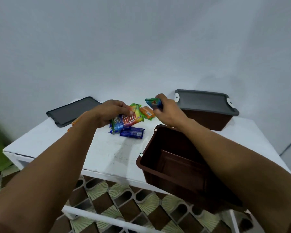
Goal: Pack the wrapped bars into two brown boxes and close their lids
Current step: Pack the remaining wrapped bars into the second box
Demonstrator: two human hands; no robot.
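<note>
Hands both carry bars. The right hand (166, 111) pinches a green-and-blue bar (153, 102) by one end, clear of the white table (99, 148). The left hand (110, 111) has its fingers curled over a rainbow-wrapped bar (133, 116). A blue-and-green pack (116, 126) lies under that grip, and I cannot tell whether the hand holds it too.

Just beyond the left grip, between the two hands, an orange bar (147, 112) lies on the table. A dark blue bar (132, 132) lies just on the near side of that grip. The open brown box (141, 163) stands below and nearer than the right grip, apparently empty. The closed brown box (208, 121), under its fitted grey lid (203, 102), stands beyond the right grip and to its right. A loose grey lid (72, 111) lies on the far side of the left grip, out to its left.

The step in hand looks like loading the open box. The right hand would do best to draw back over the opening and lay its bar flat against a wall, not drop it on end. Flat rows should leave room for the rest and let the lid seat. The slick wrappers call for a firm pinch. The left hand's load can follow once the right is out of the way.
</note>
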